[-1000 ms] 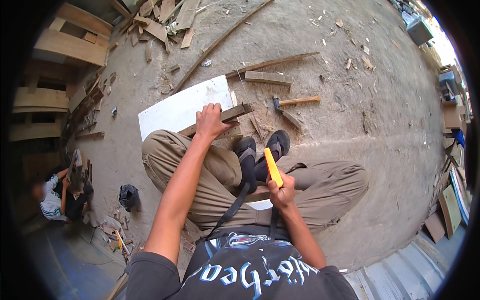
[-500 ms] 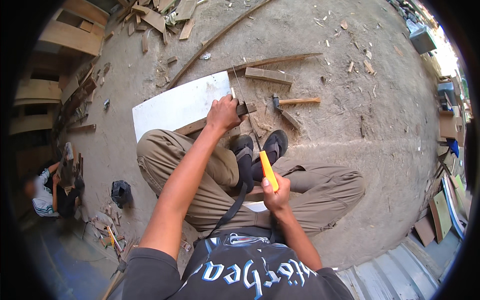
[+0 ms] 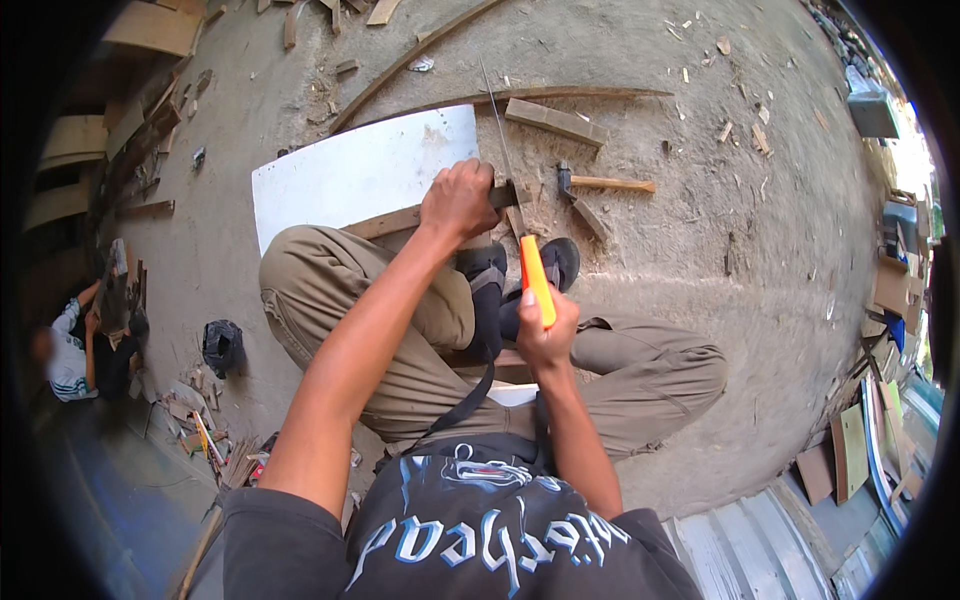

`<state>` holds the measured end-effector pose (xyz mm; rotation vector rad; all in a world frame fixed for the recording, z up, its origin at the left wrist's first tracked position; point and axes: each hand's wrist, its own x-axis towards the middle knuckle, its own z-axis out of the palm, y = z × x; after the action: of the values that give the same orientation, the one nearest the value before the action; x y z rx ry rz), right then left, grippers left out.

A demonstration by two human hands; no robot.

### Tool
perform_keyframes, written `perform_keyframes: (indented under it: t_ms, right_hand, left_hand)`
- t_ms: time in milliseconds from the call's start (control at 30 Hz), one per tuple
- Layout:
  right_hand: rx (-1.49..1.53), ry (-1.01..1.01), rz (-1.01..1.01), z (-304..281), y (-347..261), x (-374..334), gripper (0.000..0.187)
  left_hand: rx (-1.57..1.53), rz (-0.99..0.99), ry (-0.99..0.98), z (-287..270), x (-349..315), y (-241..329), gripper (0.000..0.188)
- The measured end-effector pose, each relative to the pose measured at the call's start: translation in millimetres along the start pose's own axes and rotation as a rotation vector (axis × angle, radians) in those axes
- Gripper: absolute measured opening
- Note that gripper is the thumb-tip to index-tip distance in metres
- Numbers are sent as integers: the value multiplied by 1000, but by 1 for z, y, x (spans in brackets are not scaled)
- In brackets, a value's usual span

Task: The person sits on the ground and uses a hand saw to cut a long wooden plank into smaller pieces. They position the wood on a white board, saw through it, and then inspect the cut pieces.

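Observation:
My right hand (image 3: 548, 332) is closed around the yellow and orange handle of a handsaw (image 3: 537, 275). Its thin blade points away from me and crosses a narrow wooden strip (image 3: 385, 222) near the strip's right end. Left of the blade, my left hand (image 3: 460, 203) grips that strip from above, its fingertips partly hidden. Under and beyond the strip lies a white board (image 3: 360, 160). A hammer (image 3: 612, 184) with a wooden handle rests on the ground to the right of the saw.
A short wooden block (image 3: 556, 122) and a long curved strip (image 3: 560, 93) lie beyond the saw. My sandalled feet (image 3: 562, 262) are close to the blade. At the left, another person (image 3: 75, 355) sits near a black bag (image 3: 222, 346). Wood scraps litter the ground.
My right hand and the saw have moved forward, away from me, so the handle is nearer the strip. The left hand keeps its grip. The whole view has shifted slightly.

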<state>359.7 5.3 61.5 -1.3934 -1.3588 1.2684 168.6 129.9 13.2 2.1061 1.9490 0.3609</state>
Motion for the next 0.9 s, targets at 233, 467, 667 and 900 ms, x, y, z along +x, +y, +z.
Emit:
perform_keyframes:
  t_ms: [233,467,667,900]
  right_hand:
    - [-67,-6,18,-47,-2,-117,31]
    - [-94,-42,20,-42,-1,-105,31]
    - [-34,-23,-63,-61,3,-105,27]
    - [-93,49,-149,-12,3,-23,21]
  left_hand:
    - [11,-38,-6,6,-3,-6,36]
    - [32,-19,-4,6,8,-7,33]
    - [33,-56,-8,-3,-4,0,15]
    - [18,-62,-29,-7,6,3,21]
